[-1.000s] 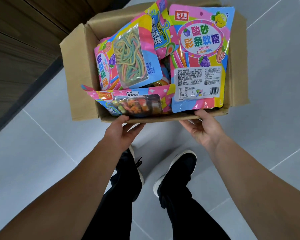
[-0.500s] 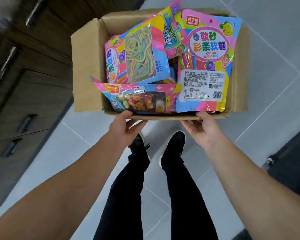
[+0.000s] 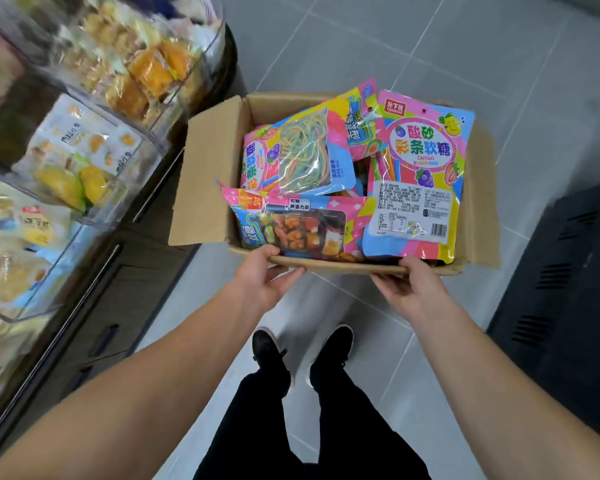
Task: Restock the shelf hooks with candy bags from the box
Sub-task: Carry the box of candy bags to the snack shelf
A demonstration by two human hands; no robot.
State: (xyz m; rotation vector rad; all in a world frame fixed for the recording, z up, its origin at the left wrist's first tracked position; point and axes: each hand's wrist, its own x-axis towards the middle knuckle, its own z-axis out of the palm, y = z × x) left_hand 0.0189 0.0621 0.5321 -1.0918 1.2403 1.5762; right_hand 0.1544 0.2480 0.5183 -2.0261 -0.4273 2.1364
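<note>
While both arms reach forward in the head view, the left hand [image 3: 261,279] grips the near rim of the cardboard box [image 3: 208,174], thumb over the edge and fingers curled beneath, and the right hand [image 3: 411,289] holds the same rim further right in the same way. The box is carried above the grey tiled floor [image 3: 413,43], its flaps open, filled with candy bags. At the right, the largest bag [image 3: 421,174] reads "酸砂彩条软糖", "CAITIAO RUANTANG", with a red brand tag at its top corner and a barcode low down. A windowed bag [image 3: 300,154] shows rainbow candy strings. Along the near side lies a bag [image 3: 298,228] with mixed gummies behind its window. At the left, blurred clear bins [image 3: 84,161] hold yellow packaged snacks.
</note>
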